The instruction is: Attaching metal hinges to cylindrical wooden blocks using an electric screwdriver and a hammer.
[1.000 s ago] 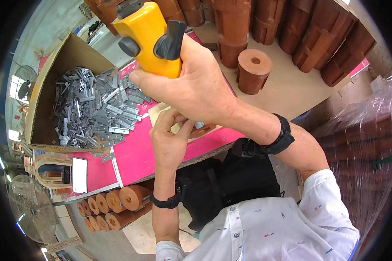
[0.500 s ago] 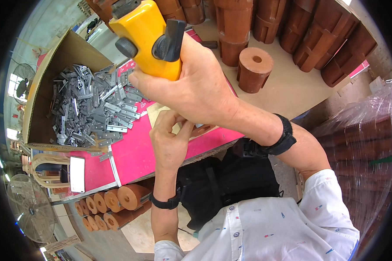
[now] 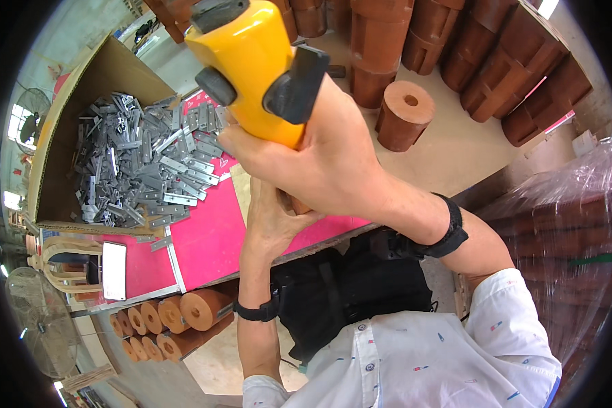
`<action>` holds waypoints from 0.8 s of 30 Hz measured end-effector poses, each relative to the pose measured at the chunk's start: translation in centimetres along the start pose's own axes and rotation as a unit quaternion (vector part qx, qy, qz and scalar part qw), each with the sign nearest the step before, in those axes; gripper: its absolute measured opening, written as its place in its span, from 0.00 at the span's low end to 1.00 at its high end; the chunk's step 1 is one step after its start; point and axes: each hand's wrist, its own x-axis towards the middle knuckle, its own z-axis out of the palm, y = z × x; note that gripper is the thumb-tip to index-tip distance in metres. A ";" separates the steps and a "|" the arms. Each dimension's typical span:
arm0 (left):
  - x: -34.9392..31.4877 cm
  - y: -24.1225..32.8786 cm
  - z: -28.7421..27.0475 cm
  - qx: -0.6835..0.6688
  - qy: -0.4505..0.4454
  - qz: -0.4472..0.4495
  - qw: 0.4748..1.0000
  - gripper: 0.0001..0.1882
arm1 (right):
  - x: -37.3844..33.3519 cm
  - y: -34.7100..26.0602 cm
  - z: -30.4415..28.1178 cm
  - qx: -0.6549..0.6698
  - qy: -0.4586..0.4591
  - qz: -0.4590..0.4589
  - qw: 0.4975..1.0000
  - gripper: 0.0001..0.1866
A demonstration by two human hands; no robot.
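Note:
My right hand (image 3: 336,153) is wrapped round the handle of a yellow power tool (image 3: 255,75) with black knobs, raised over the work table. Its working end is hidden. Below it, close to the table's front edge, my left hand (image 3: 268,221) curls round a reddish-brown wooden piece (image 3: 293,203). Only a small part of that piece shows; my right hand and the tool cover the rest. Left of both hands, small grey metal plates (image 3: 183,166) spill in a heap from a cardboard box (image 3: 41,194) lying on its side.
A short brown cylinder with a centre hole (image 3: 406,115) stands at the far right, before taller brown columns (image 3: 381,41). Similar cylinders (image 3: 204,309) lie stacked under the pink tabletop (image 3: 211,251). A white phone-like slab (image 3: 115,272) stands at the left edge. Plastic-wrapped stock (image 3: 557,238) stands right.
My left hand has gone from a pinch with fingertips to a grip round the brown piece. My right hand and the tool have shifted slightly right and look larger. The view has shifted slightly.

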 end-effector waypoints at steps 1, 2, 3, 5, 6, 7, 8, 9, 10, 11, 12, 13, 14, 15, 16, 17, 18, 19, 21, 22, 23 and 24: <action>0.0 -0.4 0.0 -0.016 0.003 0.002 1.000 0.48 | 0.0 -0.1 0.0 -0.003 -0.008 0.004 1.000 0.26; 0.0 -0.7 -0.1 -0.031 0.006 0.003 0.999 0.47 | -0.1 -0.2 0.1 -0.002 -0.011 0.006 1.000 0.26; 0.2 -0.9 0.0 -0.034 0.006 0.003 0.999 0.47 | -0.2 -0.2 0.0 -0.002 -0.003 0.011 1.000 0.26; 0.4 -1.2 0.0 0.004 0.007 0.001 1.000 0.46 | -0.3 0.0 0.0 -0.004 0.002 0.017 1.000 0.26; 0.4 -1.5 -0.2 0.002 0.009 0.001 1.000 0.46 | -0.4 0.2 0.1 0.008 0.004 0.027 1.000 0.26; 0.3 -1.8 -0.5 0.048 0.016 0.020 0.999 0.47 | -0.4 0.3 0.2 0.019 0.007 0.038 0.999 0.26; 0.2 -2.1 -0.7 0.094 0.022 0.039 0.995 0.49 | -0.5 0.4 0.2 0.020 0.004 0.039 0.999 0.26; 0.3 -2.2 -0.7 0.091 0.022 0.037 0.995 0.49 | -0.6 0.5 0.1 0.017 0.006 0.029 0.999 0.27; 0.5 -2.2 -0.7 0.115 0.033 0.069 0.990 0.51 | -0.8 0.6 0.0 0.014 0.008 0.019 1.000 0.27; 0.6 -2.2 -0.7 0.139 0.043 0.101 0.984 0.53 | -0.8 0.6 -0.2 0.005 0.005 0.041 0.999 0.26; 0.6 -2.4 -0.7 0.137 0.045 0.099 0.985 0.53 | -0.8 0.8 -0.2 0.004 0.002 0.044 0.999 0.26; 0.6 -2.6 -0.8 0.151 0.038 0.089 0.984 0.55 | -0.8 1.0 -0.2 0.019 0.028 0.008 0.999 0.19; 0.6 -2.7 -0.9 0.165 0.031 0.080 0.983 0.56 | -0.8 1.2 -0.3 0.033 0.054 -0.029 0.998 0.13; 0.6 -2.7 -0.9 0.163 0.031 0.078 0.983 0.56 | -1.0 1.2 -0.3 0.032 0.052 -0.027 0.998 0.13; 0.7 -2.6 -0.9 0.158 0.028 0.085 0.983 0.57 | -1.0 1.2 -0.5 0.024 0.040 -0.033 0.998 0.15; 0.8 -2.4 -0.9 0.154 0.026 0.093 0.983 0.57 | -1.0 1.0 -0.7 0.015 0.028 -0.040 0.999 0.18; 0.8 -2.4 -1.0 0.156 0.028 0.097 0.983 0.57 | -0.9 0.8 -0.7 0.009 0.017 -0.052 0.998 0.20; 0.8 -2.6 -1.0 0.140 0.026 0.082 0.986 0.57 | -0.9 0.6 -0.6 0.010 0.017 -0.059 0.998 0.20; 0.5 -2.7 -1.1 0.111 0.024 0.053 0.992 0.58 | -1.1 0.3 -0.2 0.059 0.017 0.046 0.997 0.18; 0.7 -2.1 -1.0 0.118 0.032 0.065 0.990 0.58 | -1.0 0.4 0.0 0.064 0.016 0.031 0.997 0.18; 0.8 -1.5 -0.7 0.116 0.033 0.090 0.989 0.58 | -1.0 0.6 0.1 0.094 0.010 0.068 0.993 0.18; 0.7 -1.2 -0.4 0.113 0.028 0.113 0.987 0.58 | -1.1 0.7 0.1 0.122 0.006 0.110 0.986 0.18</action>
